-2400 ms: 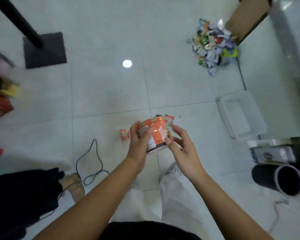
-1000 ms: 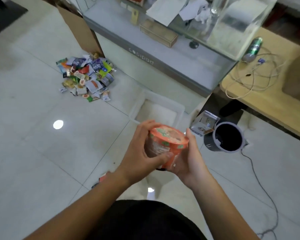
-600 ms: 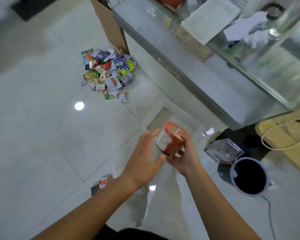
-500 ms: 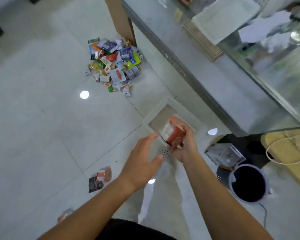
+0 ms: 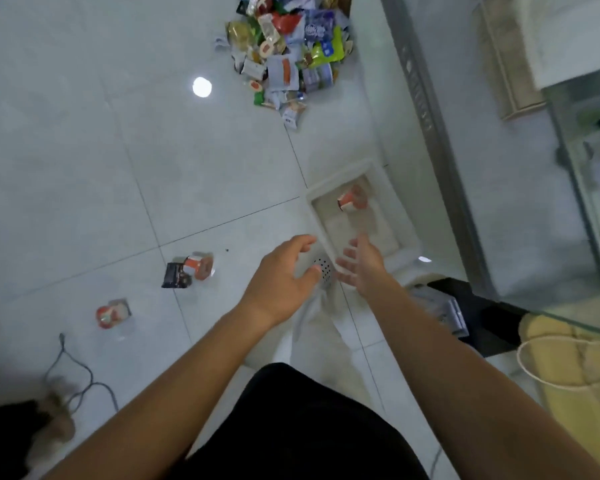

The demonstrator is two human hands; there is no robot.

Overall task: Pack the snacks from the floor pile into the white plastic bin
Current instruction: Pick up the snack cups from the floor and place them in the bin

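An orange snack cup (image 5: 352,199) lies blurred inside the white plastic bin (image 5: 388,199) on the floor beside a counter. My left hand (image 5: 284,275) and my right hand (image 5: 361,263) hover just short of the bin's near end, both empty with fingers spread. The pile of mixed snack packets (image 5: 284,50) lies on the tiles further off, above the bin in view. Two stray packets rest to the left: a black and orange one (image 5: 189,270) and a small red one (image 5: 111,313).
A grey counter (image 5: 465,133) runs along the right side. A dark bucket area with a metal box (image 5: 447,313) sits right of my legs, beside a yellow bag (image 5: 568,362). A grey cable (image 5: 73,372) curls on the floor at lower left.
My right hand let go of the orange cup, which now lies in the bin. Both hands opened and drew back. The view tilted down toward the floor.
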